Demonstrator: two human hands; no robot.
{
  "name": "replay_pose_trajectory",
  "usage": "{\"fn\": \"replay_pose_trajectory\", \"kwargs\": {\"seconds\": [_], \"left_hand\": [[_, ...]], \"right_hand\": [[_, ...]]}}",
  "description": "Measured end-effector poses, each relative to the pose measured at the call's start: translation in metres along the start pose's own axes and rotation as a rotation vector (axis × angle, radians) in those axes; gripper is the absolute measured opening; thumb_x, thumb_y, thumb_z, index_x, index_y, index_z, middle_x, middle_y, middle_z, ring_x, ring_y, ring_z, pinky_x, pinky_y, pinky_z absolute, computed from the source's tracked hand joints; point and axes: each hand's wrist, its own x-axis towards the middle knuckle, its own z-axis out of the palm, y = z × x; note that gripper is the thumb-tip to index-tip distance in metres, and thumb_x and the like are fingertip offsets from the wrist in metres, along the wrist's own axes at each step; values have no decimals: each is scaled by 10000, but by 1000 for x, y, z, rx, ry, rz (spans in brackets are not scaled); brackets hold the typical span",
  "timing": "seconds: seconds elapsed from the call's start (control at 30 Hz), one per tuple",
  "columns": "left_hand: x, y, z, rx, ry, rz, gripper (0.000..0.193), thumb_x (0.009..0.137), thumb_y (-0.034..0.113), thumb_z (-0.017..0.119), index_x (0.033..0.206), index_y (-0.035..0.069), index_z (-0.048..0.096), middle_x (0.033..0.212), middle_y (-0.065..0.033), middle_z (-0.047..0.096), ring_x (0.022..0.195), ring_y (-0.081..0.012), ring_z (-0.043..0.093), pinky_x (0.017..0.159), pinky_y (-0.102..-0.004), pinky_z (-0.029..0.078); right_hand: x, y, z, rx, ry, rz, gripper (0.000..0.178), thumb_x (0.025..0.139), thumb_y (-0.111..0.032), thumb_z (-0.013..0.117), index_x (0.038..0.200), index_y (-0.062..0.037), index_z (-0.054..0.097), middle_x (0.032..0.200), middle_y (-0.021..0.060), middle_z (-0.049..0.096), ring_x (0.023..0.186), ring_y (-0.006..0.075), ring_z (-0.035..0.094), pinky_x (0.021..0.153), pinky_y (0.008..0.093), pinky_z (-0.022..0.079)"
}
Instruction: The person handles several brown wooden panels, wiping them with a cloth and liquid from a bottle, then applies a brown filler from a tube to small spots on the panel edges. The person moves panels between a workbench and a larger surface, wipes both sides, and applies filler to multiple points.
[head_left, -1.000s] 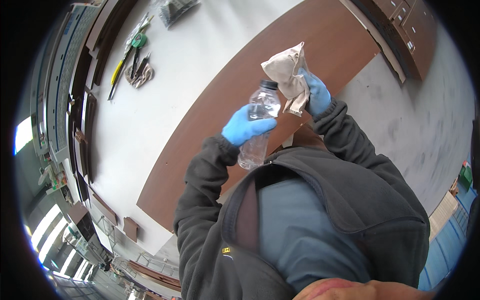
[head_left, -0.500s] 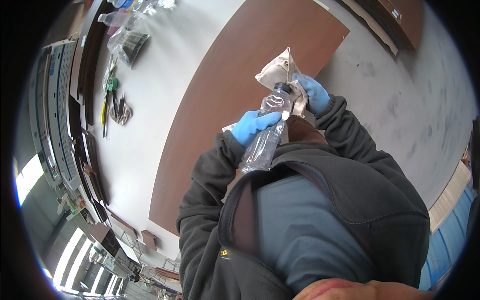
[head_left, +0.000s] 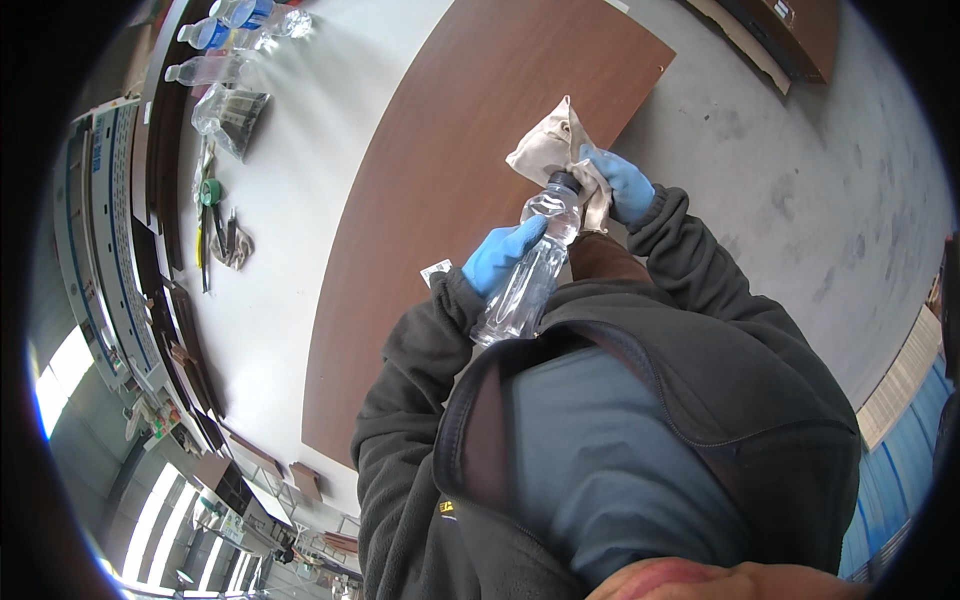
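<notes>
My left hand (head_left: 503,258), in a blue glove, is wrapped round a clear plastic bottle (head_left: 535,285). The bottle is tilted, its base towards my chest and its black cap (head_left: 565,181) pointing away from me. In my right hand (head_left: 622,184), gloved in blue too, is a cream cloth (head_left: 550,142). The cloth is bunched beside the cap and spreads out past it; whether it touches the cap I cannot tell. Below my hands lies a curved brown board (head_left: 420,190).
Several clear bottles (head_left: 212,69), a plastic bag with dark contents (head_left: 238,118) and a green tape roll (head_left: 209,192) beside long thin tools lie on the white table (head_left: 290,170) to the left. A small white label (head_left: 436,271) is near my left wrist. Brown panels (head_left: 790,30) stand at the far right.
The table and its things have shifted slightly left and down in view, and more bottles show at the far left. Both hands keep hold of the bottle and the cloth.
</notes>
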Motion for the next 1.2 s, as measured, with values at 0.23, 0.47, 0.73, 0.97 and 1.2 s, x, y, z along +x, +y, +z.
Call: {"fn": "replay_pose_trajectory", "kwargs": {"seconds": [0.23, 0.47, 0.73, 0.97, 1.2], "left_hand": [[9, -13, 2, -102, -51, 57, 580, 1070, 512, 578, 1222, -41, 667, 980, -112, 748, 757, -194, 726, 661, -334, 619], [1, -19, -6, -270, -69, 55, 483, 1110, 448, 539, 1215, -2, 679, 1016, -61, 747, 823, -127, 711, 728, -309, 608], [-6, -24, -2, -302, -139, 48, 491, 1120, 439, 517, 1292, -2, 646, 1048, -51, 735, 866, -125, 706, 764, -299, 605], [-9, -33, 6, -234, -79, 86, 436, 1116, 394, 551, 1266, 0, 663, 1043, -29, 727, 864, -103, 693, 758, -279, 594], [-28, -20, 19, 228, 150, 185, 390, 1038, 350, 684, 1209, 1, 675, 1025, -32, 717, 882, -118, 678, 788, -311, 572]], "right_hand": [[2, 3, -3, 48, 61, 43, 468, 1134, -396, 480, 1300, 23, 606, 1122, 93, 683, 988, 156, 668, 913, 308, 567], [1, 6, -7, 26, -31, 43, 468, 1135, -374, 471, 1332, 35, 584, 1209, 119, 681, 1064, 177, 671, 974, 320, 559], [-3, 3, 0, -6, -104, 83, 505, 1146, -384, 426, 1392, 41, 546, 1276, 132, 664, 1120, 188, 664, 1025, 334, 542], [-8, -3, 12, 39, -112, 143, 441, 1105, -283, 507, 1380, 58, 558, 1253, 151, 683, 1104, 224, 681, 1025, 361, 552], [-13, -13, 5, -89, -69, 27, 510, 1136, -358, 470, 1418, 61, 540, 1277, 140, 679, 1124, 177, 671, 1015, 312, 554]]}}
